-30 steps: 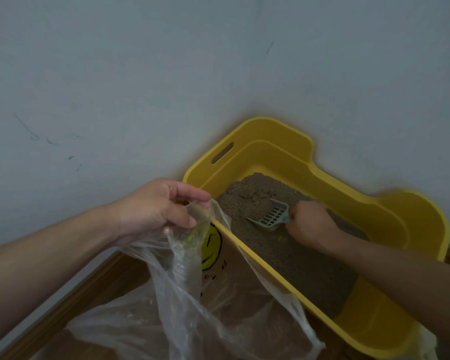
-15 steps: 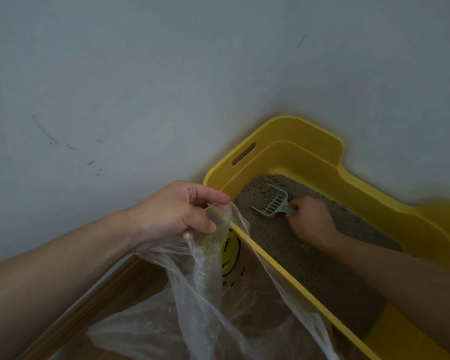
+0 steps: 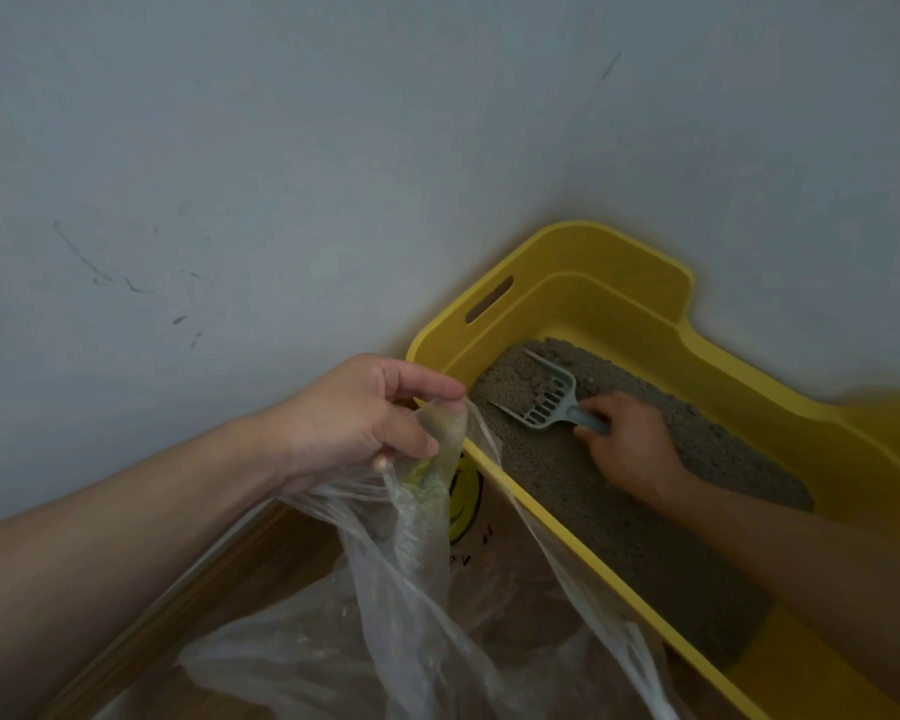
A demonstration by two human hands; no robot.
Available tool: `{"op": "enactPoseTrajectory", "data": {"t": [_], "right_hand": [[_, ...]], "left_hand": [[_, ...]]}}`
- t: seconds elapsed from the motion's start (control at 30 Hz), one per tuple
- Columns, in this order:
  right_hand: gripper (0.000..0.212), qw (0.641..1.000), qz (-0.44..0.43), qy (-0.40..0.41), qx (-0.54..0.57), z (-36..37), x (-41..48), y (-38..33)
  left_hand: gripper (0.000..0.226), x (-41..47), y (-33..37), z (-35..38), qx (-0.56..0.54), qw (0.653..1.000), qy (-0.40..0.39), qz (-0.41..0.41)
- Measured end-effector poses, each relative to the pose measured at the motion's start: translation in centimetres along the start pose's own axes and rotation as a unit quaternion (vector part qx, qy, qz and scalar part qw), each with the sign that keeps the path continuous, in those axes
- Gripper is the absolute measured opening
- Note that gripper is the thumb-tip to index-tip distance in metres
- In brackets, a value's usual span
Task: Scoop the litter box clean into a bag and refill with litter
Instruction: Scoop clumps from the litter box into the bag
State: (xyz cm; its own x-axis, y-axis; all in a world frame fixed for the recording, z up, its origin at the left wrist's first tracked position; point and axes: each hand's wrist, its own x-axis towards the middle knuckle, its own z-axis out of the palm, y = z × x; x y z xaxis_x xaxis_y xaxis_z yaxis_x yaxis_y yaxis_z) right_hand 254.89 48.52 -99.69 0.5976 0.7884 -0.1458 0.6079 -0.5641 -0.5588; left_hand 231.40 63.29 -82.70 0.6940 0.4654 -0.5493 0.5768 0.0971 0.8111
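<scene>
In the far corner of the yellow litter box (image 3: 619, 252), the grey scoop (image 3: 549, 394) now lies closer to the back wall on the litter (image 3: 619, 517); your right grip (image 3: 630, 449) curls round its handle. Your left grip (image 3: 354, 418) still pinches the clear bag (image 3: 396, 589) beside the box's near rim.

The grey slotted scoop (image 3: 546, 394) is now pushed further across the litter (image 3: 567, 485) toward the far corner of the yellow litter box (image 3: 619, 304), and its head is brought up to the litter's far edge. The right hand (image 3: 630, 449) is carried forward with it, and more of the handle is exposed.
</scene>
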Motion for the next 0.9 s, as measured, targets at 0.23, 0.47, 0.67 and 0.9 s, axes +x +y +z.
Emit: {"op": "enactPoseTrajectory", "data": {"t": [0.23,0.47,0.67,0.9], "right_hand": [[0.031,1.0,-0.002,0.007,0.009,-1.0,-0.8,0.1],[0.026,1.0,-0.015,0.013,0.003,-2.7,-1.7,0.5],[0.024,1.0,-0.027,0.003,-0.008,-4.1,-3.0,0.1],[0.023,0.999,-0.049,0.001,0.001,-5.9,-5.1,-1.4]], "left_hand": [[0.055,0.1,-0.1,0.0,0.008,1.0,-0.002,0.004],[0.052,-0.4,0.0,0.0,0.022,1.0,-0.003,0.003],[0.051,-1.0,0.3,0.3,0.03,0.999,-0.011,0.016],[0.051,-1.7,0.4,0.1,0.038,0.999,-0.004,0.032]]}}
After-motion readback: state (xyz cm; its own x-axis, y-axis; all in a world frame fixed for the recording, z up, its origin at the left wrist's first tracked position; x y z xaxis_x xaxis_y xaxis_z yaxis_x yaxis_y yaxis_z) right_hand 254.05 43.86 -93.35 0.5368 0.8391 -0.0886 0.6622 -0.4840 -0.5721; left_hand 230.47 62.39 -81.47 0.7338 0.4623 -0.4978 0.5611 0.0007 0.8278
